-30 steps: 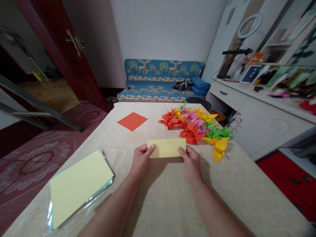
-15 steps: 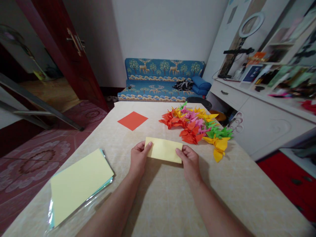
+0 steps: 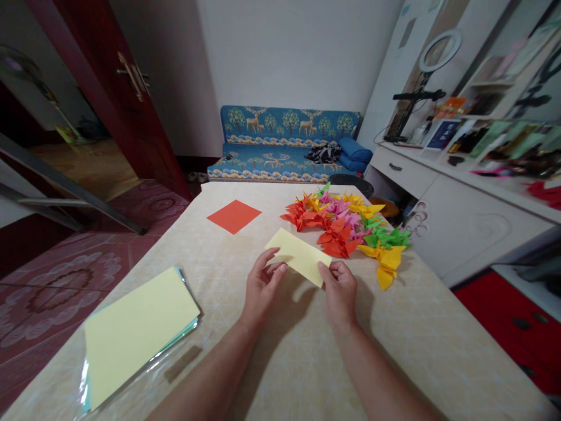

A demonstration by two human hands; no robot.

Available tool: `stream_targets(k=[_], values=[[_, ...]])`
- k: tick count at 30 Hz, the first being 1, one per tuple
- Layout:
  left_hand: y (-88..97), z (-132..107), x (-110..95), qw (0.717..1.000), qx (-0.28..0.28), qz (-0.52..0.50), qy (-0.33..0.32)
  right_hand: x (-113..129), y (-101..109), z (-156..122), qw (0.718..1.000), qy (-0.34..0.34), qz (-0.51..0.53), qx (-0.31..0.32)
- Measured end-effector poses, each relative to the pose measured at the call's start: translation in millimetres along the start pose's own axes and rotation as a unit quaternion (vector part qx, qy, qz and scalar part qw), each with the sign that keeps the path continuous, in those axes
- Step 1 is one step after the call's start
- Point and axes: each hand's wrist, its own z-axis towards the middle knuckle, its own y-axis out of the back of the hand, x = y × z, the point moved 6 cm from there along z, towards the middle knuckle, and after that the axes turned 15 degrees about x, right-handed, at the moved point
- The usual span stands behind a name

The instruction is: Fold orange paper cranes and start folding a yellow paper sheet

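Observation:
A pale yellow sheet folded into a rectangle [image 3: 298, 257] lies tilted over the middle of the beige table [image 3: 307, 351]. My right hand [image 3: 339, 292] pinches its near right corner between thumb and fingers. My left hand [image 3: 262, 283] touches the sheet's near left edge with fingertips, thumb raised beside it. Just beyond the sheet lies a heap of folded paper cranes [image 3: 346, 225] in red, orange, pink, green and yellow.
A stack of paper with a yellow top sheet in a clear wrapper [image 3: 135, 330] lies at the near left. A flat red square of paper [image 3: 234, 215] lies further back. A white cabinet [image 3: 464, 216] stands to the right, a blue sofa [image 3: 284, 143] behind the table.
The yellow folded sheet has turned clockwise, its left end swinging away from me. My left hand has shifted right and loosened from a grip on the left end to a fingertip touch.

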Motion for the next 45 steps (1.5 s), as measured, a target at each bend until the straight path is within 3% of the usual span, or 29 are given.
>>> stream_targets(k=[3,6,11,16,19,22,27,31,35,39,41,45], values=[[1.8,2,4,0.999,0.01,0.035,0.036,0,-10,-3,0.998,-0.013,-0.005,0.059],[10.4,7,11,0.996,-0.001,-0.067,0.06,4,-25,-9,0.988,-0.016,-0.004,0.154],[21.3,13,21,0.97,0.0,-0.215,0.11,24,-28,-12,0.982,0.077,-0.052,0.165],[13.0,8,27,0.961,0.06,-0.206,0.174,46,-42,-19,0.923,0.224,-0.201,0.242],[10.4,6,27,0.965,0.067,-0.178,0.181,51,-50,-23,0.886,0.27,-0.234,0.296],[8.9,7,22,0.969,0.079,-0.164,0.165,46,-52,-21,0.887,0.253,-0.217,0.32],[-0.4,3,15,0.968,0.146,-0.142,0.149,22,-40,-13,0.938,0.139,-0.219,0.231],[-8.3,-2,18,0.961,0.19,-0.132,0.149,10,-33,-13,0.96,0.053,-0.184,0.205],[-5.6,1,17,0.966,0.151,-0.162,0.136,27,-40,-16,0.959,0.094,-0.125,0.235],[2.2,4,17,0.966,0.097,-0.192,0.144,44,-59,-25,0.907,0.177,-0.139,0.356],[3.1,5,19,0.964,0.102,-0.192,0.154,41,-60,-25,0.908,0.172,-0.145,0.354],[-3.8,1,24,0.954,0.151,-0.187,0.182,28,-51,-19,0.935,0.116,-0.161,0.294]])
